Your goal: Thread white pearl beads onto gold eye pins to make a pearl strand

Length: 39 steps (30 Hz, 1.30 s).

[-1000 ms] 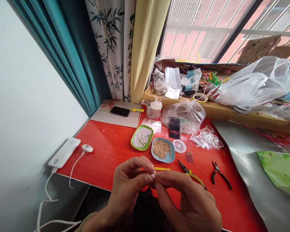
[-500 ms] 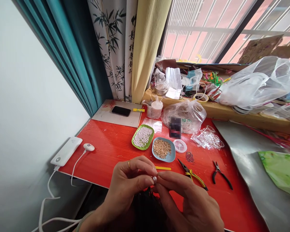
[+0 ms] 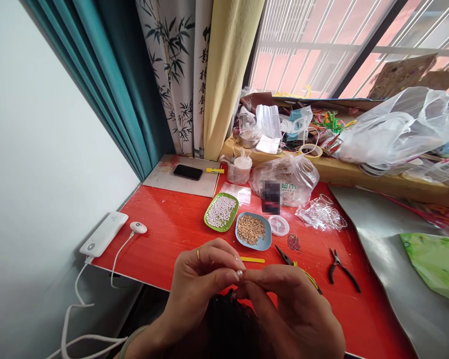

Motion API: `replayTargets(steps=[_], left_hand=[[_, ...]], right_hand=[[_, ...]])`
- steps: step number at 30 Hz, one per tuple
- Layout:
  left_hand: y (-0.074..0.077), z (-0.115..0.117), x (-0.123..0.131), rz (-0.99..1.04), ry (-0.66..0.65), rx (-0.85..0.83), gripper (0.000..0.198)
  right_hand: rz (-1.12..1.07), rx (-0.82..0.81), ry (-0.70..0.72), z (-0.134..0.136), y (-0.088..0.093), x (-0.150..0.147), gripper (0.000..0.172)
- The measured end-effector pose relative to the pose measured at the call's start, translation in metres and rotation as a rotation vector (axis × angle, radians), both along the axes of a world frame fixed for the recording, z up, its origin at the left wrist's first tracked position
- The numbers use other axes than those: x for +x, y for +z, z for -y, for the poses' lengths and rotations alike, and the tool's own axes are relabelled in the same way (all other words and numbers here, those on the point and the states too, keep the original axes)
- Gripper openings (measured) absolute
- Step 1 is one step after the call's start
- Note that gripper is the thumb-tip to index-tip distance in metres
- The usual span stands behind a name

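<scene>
Presently, a pearly bead (image 3: 240, 274) at lower centre is being pinched by closed fingers of the left hand (image 3: 196, 276) and apparently adjusted beside the right hand (image 3: 297, 301), closed too, hold unclear, steady alignment seemingly being required next.

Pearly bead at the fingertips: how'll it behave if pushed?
The bead looks round, so it would probably roll. Its glossy shine suggests a slippery surface. Tiny beside the left hand, it is likely very light.

Left hand (image 3: 202, 276) pinched thumb to forefinger, right hand (image 3: 299, 301) close beside it, fingers bent
</scene>
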<state>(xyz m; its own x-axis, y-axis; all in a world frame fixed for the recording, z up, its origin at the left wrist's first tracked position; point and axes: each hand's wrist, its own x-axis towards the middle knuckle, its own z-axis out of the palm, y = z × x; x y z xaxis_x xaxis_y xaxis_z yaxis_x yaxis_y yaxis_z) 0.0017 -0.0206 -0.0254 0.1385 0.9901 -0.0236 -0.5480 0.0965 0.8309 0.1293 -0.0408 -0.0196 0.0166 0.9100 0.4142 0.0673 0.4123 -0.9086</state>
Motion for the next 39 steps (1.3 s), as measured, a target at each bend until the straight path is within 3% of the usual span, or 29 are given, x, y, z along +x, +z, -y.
replayTargets(steps=[4,10,22,30,33,36,39], left_hand=[[0.0,0.002,-0.001,-0.075,0.033,0.053,0.007],[0.004,0.004,-0.002,-0.233,0.126,0.229,0.013],[0.002,0.006,0.0,-0.165,0.085,0.187,0.009],[0.008,0.009,-0.001,-0.277,0.12,0.321,0.015],[0.005,0.009,0.001,-0.295,0.147,0.366,0.017],[0.001,0.007,0.003,-0.293,0.211,0.519,0.017],[0.001,0.005,0.005,-0.319,0.255,0.646,0.019]], right_hand=[[-0.09,-0.024,0.038,-0.001,-0.001,-0.002,0.025],[-0.012,0.01,-0.034,0.004,-0.002,0.001,0.019],[-0.312,-0.245,0.084,0.006,0.004,-0.003,0.016],[-0.206,-0.075,0.051,0.008,0.0,-0.002,0.015],[-0.173,-0.012,0.11,0.005,-0.002,0.002,0.02],[-0.123,0.037,0.172,0.002,-0.002,0.005,0.025],[-0.087,0.118,0.094,0.001,-0.011,0.007,0.022]])
